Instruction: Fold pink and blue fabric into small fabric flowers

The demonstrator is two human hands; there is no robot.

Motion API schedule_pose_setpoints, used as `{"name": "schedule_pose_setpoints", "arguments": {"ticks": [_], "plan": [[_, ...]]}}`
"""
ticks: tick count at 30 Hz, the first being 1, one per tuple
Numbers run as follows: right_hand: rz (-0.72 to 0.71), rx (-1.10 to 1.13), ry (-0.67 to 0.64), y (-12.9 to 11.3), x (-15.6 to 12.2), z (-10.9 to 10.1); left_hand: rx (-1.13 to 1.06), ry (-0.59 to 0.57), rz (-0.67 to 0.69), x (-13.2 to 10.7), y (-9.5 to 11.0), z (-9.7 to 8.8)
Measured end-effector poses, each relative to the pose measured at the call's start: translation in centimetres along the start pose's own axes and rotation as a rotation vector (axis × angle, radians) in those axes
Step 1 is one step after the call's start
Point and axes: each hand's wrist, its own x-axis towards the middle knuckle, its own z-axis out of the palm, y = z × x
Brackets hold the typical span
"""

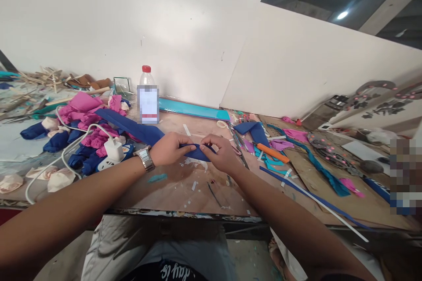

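Observation:
A long dark blue strip (pixel 141 131), which looks like fabric or crepe paper, runs from the pile at the left across to both hands above the table. My left hand (pixel 169 149), with a metal watch on its wrist, pinches the strip between thumb and fingers. Close beside it, my right hand (pixel 222 153) grips the strip's right end. Between the thumbs the strip is folded narrow. Some fingertips are hidden behind the material.
Blue, pink and cream bundles (pixel 92 140) lie at the left with a white charger (pixel 114 149) and its cable. A bottle (pixel 147 77) stands behind a phone (pixel 149 105). To the right are an orange utility knife (pixel 271 152), blue strips and cardboard (pixel 306 171). A white wall (pixel 132 22) rises behind.

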Motion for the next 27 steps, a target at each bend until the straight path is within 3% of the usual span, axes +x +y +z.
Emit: {"name": "schedule_pose_setpoints", "arguments": {"ticks": [15,23,27], "plan": [[0.041,0.032,0.000,0.17,0.06,0.21,-0.047,-0.078,-0.018,0.06,-0.04,-0.36],[0.084,0.049,0.052,0.42,-0.03,0.18,-0.054,0.005,0.007,0.17,-0.25,-0.58],[0.090,0.057,0.040,0.39,-0.08,0.27,-0.073,-0.009,0.011,0.12,-0.24,-0.43]]}}
